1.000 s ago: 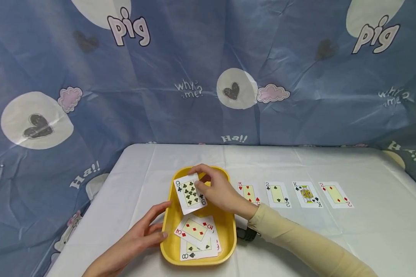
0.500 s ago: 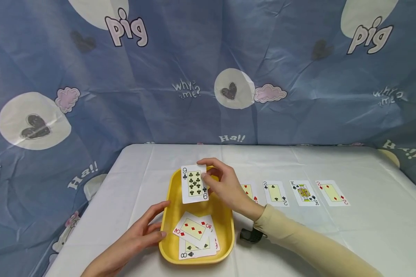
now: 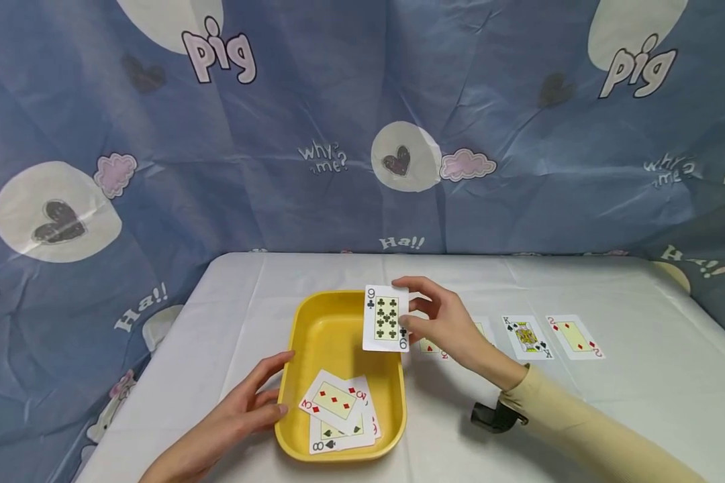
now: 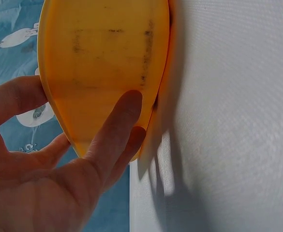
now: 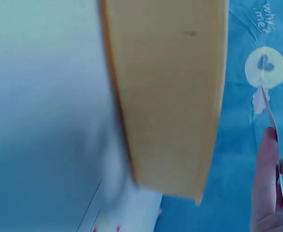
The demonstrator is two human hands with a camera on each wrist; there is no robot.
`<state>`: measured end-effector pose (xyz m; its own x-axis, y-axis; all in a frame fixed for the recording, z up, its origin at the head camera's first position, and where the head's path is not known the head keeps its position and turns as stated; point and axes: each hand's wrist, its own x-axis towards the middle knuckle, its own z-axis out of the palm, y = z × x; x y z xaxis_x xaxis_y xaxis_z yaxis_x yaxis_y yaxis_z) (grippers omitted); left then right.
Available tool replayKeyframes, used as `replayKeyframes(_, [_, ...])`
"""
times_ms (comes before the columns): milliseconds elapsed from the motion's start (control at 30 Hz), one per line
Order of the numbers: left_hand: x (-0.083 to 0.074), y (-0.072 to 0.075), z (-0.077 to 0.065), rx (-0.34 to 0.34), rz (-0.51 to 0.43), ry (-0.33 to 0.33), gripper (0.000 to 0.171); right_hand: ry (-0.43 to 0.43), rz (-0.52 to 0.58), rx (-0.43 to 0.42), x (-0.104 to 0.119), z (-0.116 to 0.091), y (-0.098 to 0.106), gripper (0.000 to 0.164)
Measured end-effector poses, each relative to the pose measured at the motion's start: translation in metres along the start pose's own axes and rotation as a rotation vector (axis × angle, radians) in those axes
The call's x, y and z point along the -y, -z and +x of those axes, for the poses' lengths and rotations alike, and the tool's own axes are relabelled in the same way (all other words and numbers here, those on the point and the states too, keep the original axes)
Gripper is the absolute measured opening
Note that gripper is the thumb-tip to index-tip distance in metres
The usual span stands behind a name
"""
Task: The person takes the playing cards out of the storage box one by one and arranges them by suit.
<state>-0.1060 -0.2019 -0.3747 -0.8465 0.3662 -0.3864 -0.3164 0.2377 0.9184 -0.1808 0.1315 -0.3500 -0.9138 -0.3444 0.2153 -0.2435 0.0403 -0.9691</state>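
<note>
My right hand (image 3: 447, 329) pinches a nine of clubs playing card (image 3: 383, 335) between thumb and fingers, above the right rim of a yellow tray (image 3: 320, 335). In the right wrist view the card (image 5: 272, 116) shows edge-on. My left hand (image 3: 242, 409) holds the tray's left side, some fingers against the outer wall (image 4: 107, 43) and others at the rim. Inside the tray lie a three of diamonds (image 3: 332, 400), an eight of spades (image 3: 338, 443) and a red-marked card, mostly covered.
Right of the tray, a row of face-up cards lies on the white table (image 3: 235, 295): a partly hidden heart card (image 3: 430, 347), a mostly hidden card (image 3: 483, 327), a king of spades (image 3: 527, 337) and a two of diamonds (image 3: 575, 337). A blue printed cloth (image 3: 314, 215) hangs behind.
My right hand has lifted the nine of clubs and carried it right, from over the tray's far left part to its right rim. The left hand stays on the tray.
</note>
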Motion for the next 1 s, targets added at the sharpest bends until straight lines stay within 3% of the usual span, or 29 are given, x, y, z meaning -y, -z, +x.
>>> replayKeyframes(433, [0.003,0.005,-0.002,0.064,-0.041,-0.049,0.069,-0.132,-0.094,0.071,-0.003,-0.051,0.055,0.052])
replayKeyframes(833, [0.002,0.003,0.001,0.044,-0.029,-0.035,0.070,-0.160,-0.220,0.117,-0.023,-0.090,0.086,0.049])
replayKeyframes(1000, [0.001,0.002,0.001,0.038,-0.023,-0.024,0.070,-0.159,-0.403,0.106,-0.027,-0.099,0.096,0.049])
